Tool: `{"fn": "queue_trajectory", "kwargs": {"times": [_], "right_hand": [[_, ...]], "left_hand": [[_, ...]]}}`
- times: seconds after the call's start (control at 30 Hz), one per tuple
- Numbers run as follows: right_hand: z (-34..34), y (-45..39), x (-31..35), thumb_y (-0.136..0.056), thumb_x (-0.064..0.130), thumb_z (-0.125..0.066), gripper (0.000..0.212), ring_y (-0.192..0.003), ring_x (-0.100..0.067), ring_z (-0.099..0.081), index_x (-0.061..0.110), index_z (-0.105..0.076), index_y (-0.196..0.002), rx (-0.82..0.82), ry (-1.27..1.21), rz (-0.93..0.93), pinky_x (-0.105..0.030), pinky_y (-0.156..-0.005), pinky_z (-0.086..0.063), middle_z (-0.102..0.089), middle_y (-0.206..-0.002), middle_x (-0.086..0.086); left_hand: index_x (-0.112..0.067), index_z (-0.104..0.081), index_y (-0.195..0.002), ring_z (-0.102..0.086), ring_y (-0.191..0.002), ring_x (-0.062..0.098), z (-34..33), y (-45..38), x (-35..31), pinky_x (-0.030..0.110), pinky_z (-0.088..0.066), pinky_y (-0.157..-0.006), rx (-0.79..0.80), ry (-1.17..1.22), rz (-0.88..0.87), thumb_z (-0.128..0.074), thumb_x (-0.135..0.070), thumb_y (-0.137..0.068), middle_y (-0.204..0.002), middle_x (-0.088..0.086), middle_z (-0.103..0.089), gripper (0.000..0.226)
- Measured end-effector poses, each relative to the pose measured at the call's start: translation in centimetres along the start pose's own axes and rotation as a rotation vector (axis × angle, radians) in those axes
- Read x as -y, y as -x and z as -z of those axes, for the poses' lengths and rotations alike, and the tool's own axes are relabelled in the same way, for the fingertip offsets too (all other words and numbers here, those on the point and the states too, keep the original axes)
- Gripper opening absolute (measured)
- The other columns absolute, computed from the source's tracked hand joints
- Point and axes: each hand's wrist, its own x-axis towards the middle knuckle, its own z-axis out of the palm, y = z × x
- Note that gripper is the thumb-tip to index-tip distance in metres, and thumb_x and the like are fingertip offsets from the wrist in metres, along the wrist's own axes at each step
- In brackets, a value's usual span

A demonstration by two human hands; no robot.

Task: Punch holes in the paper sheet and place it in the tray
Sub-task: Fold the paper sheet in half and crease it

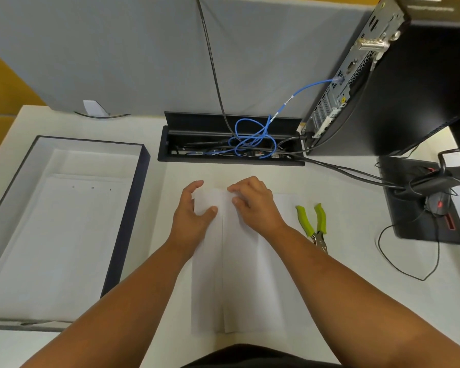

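A folded paper sheet (239, 274) is laid flat on the white desk (343, 274), its far end pinched by the left hand (194, 211) and the curled fingers of the right hand (252, 201). The green-handled hole punch (314, 221) is left just right; the tray (128, 208) is seen left.

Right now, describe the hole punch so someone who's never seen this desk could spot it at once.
Start at the white paper lying mid-desk under both hands. Just beyond its right edge, beside the right hand, lies the punch, short of the black mouse pad. It is plier-shaped, and its lime-green handles are the only green thing there.
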Motion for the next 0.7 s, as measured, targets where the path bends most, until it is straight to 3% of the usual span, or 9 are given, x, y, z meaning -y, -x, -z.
{"fn": "queue_trajectory", "kwargs": {"times": [0.1, 0.27, 0.37, 0.43, 0.6, 0.7], "right_hand": [[0.1, 0.0, 0.0, -0.091, 0.014, -0.062, 0.026, -0.111, -0.022, -0.050, 0.022, -0.066, -0.115, 0.004, -0.018, 0.028, -0.040, -0.097, -0.038, -0.055, -0.114, -0.001], [0.5, -0.5, 0.5, -0.092, 0.017, -0.063, 0.011, -0.111, -0.015, -0.045, 0.022, -0.066, -0.101, 0.081, -0.016, 0.020, -0.033, -0.099, -0.035, -0.051, -0.113, 0.005], [0.7, -0.9, 0.9, -0.092, 0.016, -0.062, 0.006, -0.103, -0.014, -0.043, 0.019, -0.065, -0.096, 0.080, 0.036, 0.013, -0.030, -0.095, -0.037, -0.050, -0.107, 0.004], [1.0, -1.1, 1.2, -0.093, 0.014, -0.061, 0.006, -0.100, -0.014, -0.043, 0.019, -0.064, -0.095, 0.067, 0.045, 0.020, -0.030, -0.093, -0.037, -0.053, -0.104, 0.003], [1.2, -1.1, 1.1, -0.094, 0.015, -0.058, 0.007, -0.105, -0.017, -0.043, 0.019, -0.064, -0.095, 0.087, 0.092, 0.015, -0.031, -0.092, -0.033, -0.057, -0.110, 0.001], [1.3, -1.0, 1.1, -0.095, 0.014, -0.056, 0.006, -0.098, -0.017, -0.052, 0.017, -0.061, -0.095, 0.154, 0.010, -0.019, -0.032, -0.089, -0.041, -0.060, -0.104, 0.003]], "left_hand": [[-0.048, -0.037, -0.127, -0.045, -0.126, 0.023, 0.0, 0.0, 0.0, 0.045, -0.046, -0.104, 0.008, 0.008, -0.006, -0.070, -0.023, -0.087, -0.140, -0.009, -0.043, 0.057], [-0.042, -0.045, -0.122, -0.051, -0.114, 0.013, -0.1, 0.3, 0.0, 0.031, -0.051, -0.096, 0.021, 0.039, -0.054, -0.069, -0.018, -0.088, -0.126, -0.014, -0.049, 0.048], [-0.042, -0.044, -0.124, -0.053, -0.105, 0.007, -0.1, 0.4, -0.2, 0.010, -0.048, -0.077, 0.019, 0.035, -0.040, -0.069, -0.020, -0.088, -0.122, -0.018, -0.048, 0.049], [-0.041, -0.044, -0.123, -0.052, -0.099, 0.000, 0.0, 0.5, -0.5, 0.004, -0.044, -0.065, 0.019, 0.027, -0.024, -0.070, -0.020, -0.087, -0.115, -0.025, -0.048, 0.048], [-0.042, -0.051, -0.114, -0.050, -0.104, -0.005, 0.0, 0.5, -0.5, 0.018, -0.045, -0.085, 0.064, 0.043, -0.047, -0.069, -0.016, -0.087, -0.109, -0.034, -0.050, 0.042], [-0.042, -0.049, -0.116, -0.048, -0.104, -0.006, 0.1, 0.5, -0.7, 0.020, -0.042, -0.092, 0.058, 0.002, -0.071, -0.068, -0.013, -0.087, -0.109, -0.037, -0.047, 0.044]]}}
